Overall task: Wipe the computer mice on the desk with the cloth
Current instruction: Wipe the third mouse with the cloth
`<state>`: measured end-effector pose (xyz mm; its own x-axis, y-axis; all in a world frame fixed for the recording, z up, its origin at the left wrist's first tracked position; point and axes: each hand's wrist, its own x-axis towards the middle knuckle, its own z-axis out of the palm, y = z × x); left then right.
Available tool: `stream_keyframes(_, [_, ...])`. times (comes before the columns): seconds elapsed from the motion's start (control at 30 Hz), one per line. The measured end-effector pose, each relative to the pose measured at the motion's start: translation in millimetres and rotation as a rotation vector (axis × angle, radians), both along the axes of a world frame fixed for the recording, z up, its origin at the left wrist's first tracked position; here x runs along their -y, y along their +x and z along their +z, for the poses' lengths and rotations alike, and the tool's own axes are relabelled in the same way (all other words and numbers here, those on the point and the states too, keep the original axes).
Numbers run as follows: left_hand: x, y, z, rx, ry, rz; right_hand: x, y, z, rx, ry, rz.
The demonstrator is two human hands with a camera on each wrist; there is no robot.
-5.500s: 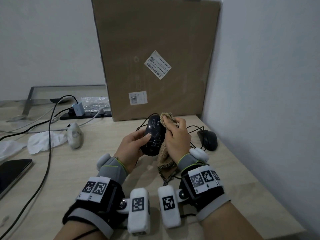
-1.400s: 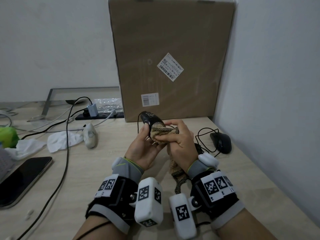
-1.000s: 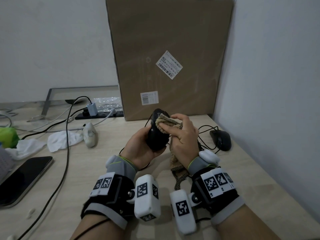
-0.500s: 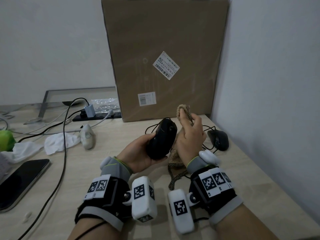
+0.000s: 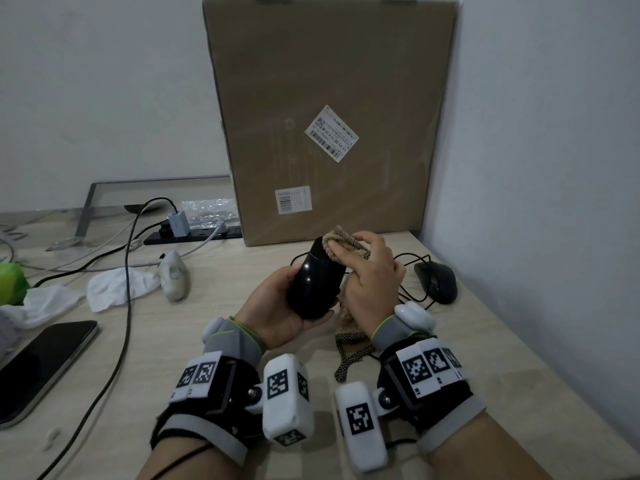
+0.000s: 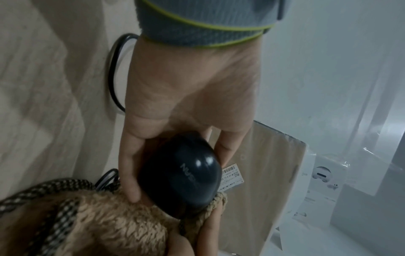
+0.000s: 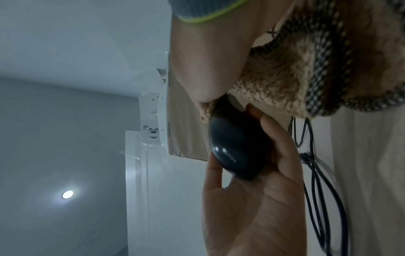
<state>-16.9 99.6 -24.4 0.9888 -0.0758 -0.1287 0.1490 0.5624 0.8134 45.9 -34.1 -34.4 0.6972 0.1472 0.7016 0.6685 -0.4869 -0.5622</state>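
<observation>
A glossy black mouse [image 5: 313, 284] [image 6: 181, 180] [image 7: 237, 152] is held up above the desk in my left hand [image 5: 277, 306], thumb on one side and fingers curled round the other. My right hand [image 5: 370, 275] grips a tan fleecy cloth [image 5: 341, 239] [image 6: 98, 223] [image 7: 291, 76] and presses it on the mouse's far end. The cloth's tail hangs to the desk below my right wrist. A second black mouse [image 5: 438, 280] lies at the right with its cable. A white mouse [image 5: 173, 275] lies at the left.
A tall cardboard box [image 5: 329, 116] stands against the back wall, and the side wall is close on the right. A power strip [image 5: 194, 233], cables, white tissues [image 5: 114, 287] and a phone [image 5: 38, 368] lie on the desk [image 5: 485, 358] at left.
My right hand brought the cloth back from beside the mouse onto its far end. The left hand keeps holding the black mouse, tilted a little more upright.
</observation>
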Motion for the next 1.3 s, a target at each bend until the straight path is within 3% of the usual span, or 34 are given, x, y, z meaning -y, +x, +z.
stream_keyframes(0.17, [1.5, -0.3, -0.3, 0.000, 0.000, -0.007, 2.0, 3.1, -0.7, -0.044, 0.070, -0.065])
stream_keyframes(0.37, [-1.8, 0.4, 0.2, 0.000, -0.052, 0.057, -1.9, 1.4, -2.6, 0.060, 0.069, 0.090])
stream_keyframes(0.57, [2.8, -1.1, 0.9, -0.025, -0.014, 0.019, 1.3, 6.0, -4.0, -0.061, 0.040, -0.041])
stream_keyframes(0.77, [1.6, -1.5, 2.3, -0.014, -0.049, 0.054, -1.2, 2.9, -3.6, 0.058, 0.073, 0.089])
stream_keyframes(0.93, [3.9, -1.6, 1.1, -0.031, -0.007, 0.024, 0.4, 6.6, -4.5, -0.033, 0.062, -0.045])
stream_keyframes(1.13, [2.8, -1.4, 2.1, -0.012, -0.036, 0.030, -1.3, 4.4, -4.3, 0.058, 0.118, 0.076])
stream_keyframes(1.3, [3.5, -1.9, 0.5, -0.020, -0.003, 0.006, 1.3, 6.2, -3.5, -0.041, 0.076, -0.043])
